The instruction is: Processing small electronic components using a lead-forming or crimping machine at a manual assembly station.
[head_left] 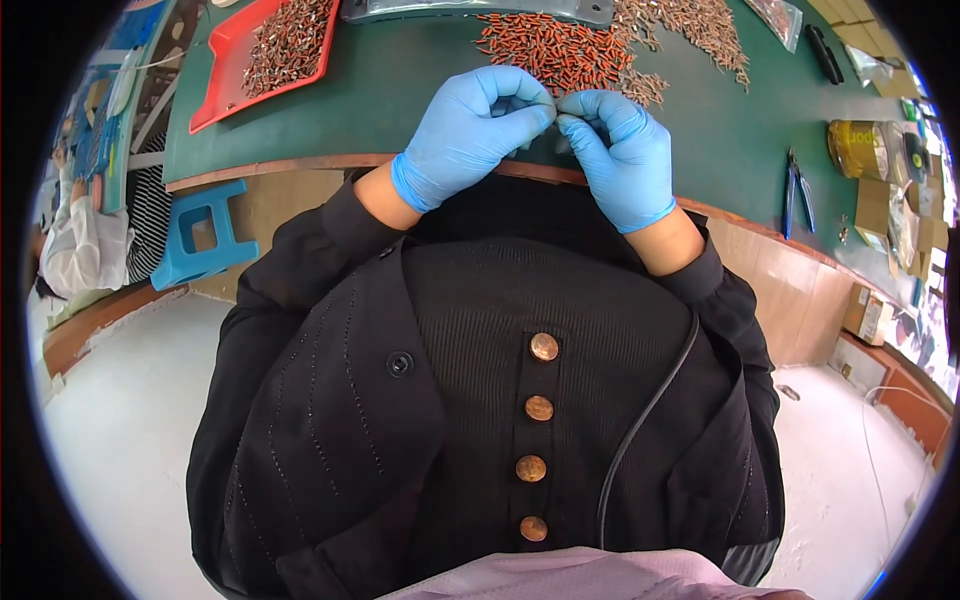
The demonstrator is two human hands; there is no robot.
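Two hands in blue gloves meet at the near edge of the green surface (740,150). The left hand (470,130) and the right hand (625,155) are curled, fingertips touching, pinching something tiny (too small to tell what). Just behind them lies a pile of orange pieces (555,50). A red tray (215,100) sits by the far left corner, and blue pliers (797,190) lie near the right edge
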